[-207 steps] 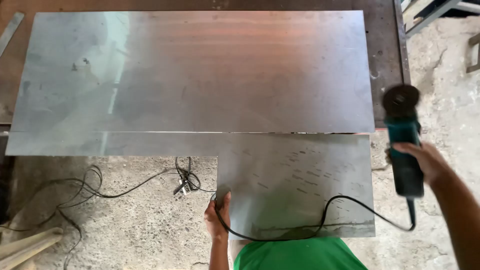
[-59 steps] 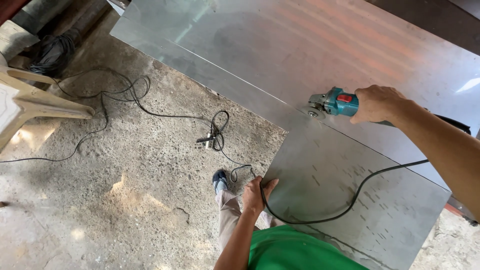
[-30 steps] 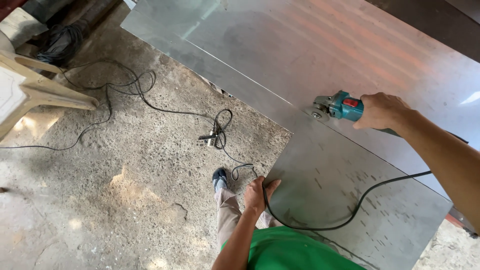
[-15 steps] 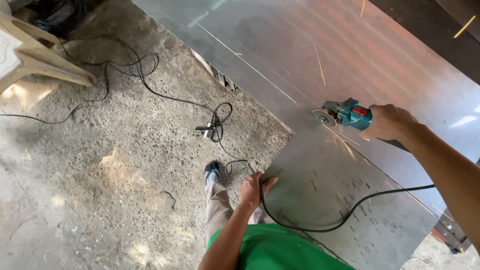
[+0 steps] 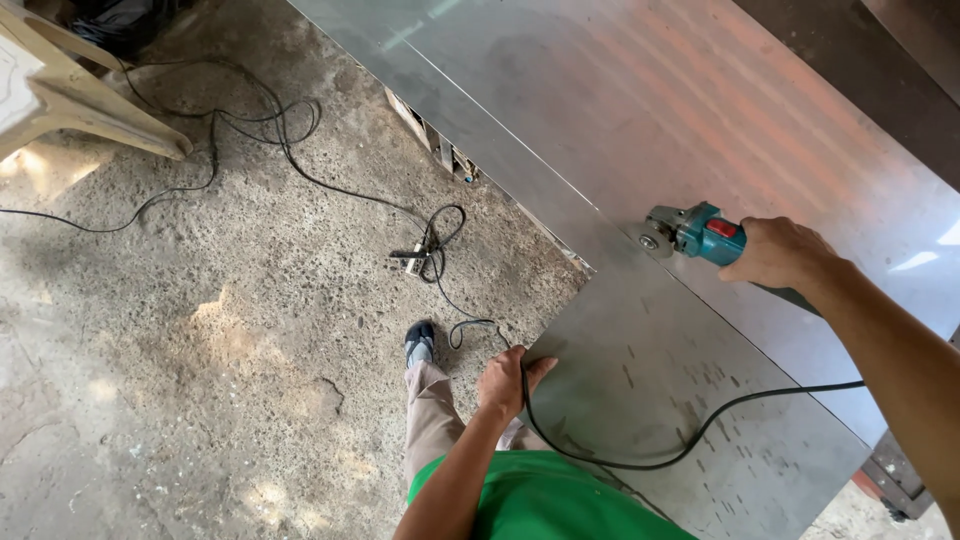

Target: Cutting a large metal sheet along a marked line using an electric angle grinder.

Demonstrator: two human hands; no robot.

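- Wrapped tight around the rear body of the teal angle grinder (image 5: 695, 232), our right hand (image 5: 778, 252) holds the tool with its disc end at the left, low over the metal.
- Our left hand (image 5: 508, 378) is closed on the near edge of the smaller metal sheet (image 5: 680, 400), fingers curled over the rim, with the black power cord (image 5: 640, 463) passing under the palm.
- We see the grinder's disc sitting right at the seam where the smaller sheet meets the large metal sheet (image 5: 640, 90); whether it touches the metal we cannot tell.
- From our left hand the cord loops across the smaller sheet and runs off toward the right arm.
- On the concrete floor (image 5: 200, 350) to the left, another black cable (image 5: 240, 130) trails in loose coils to a plug connection (image 5: 418, 257).
- 1 dark shoe (image 5: 420, 342) stands on the floor just left of the sheet's edge, below the plug.
- At the top left corner we see the legs of a pale plastic chair (image 5: 70, 90).
- Our green shirt (image 5: 545, 500) fills the bottom centre.
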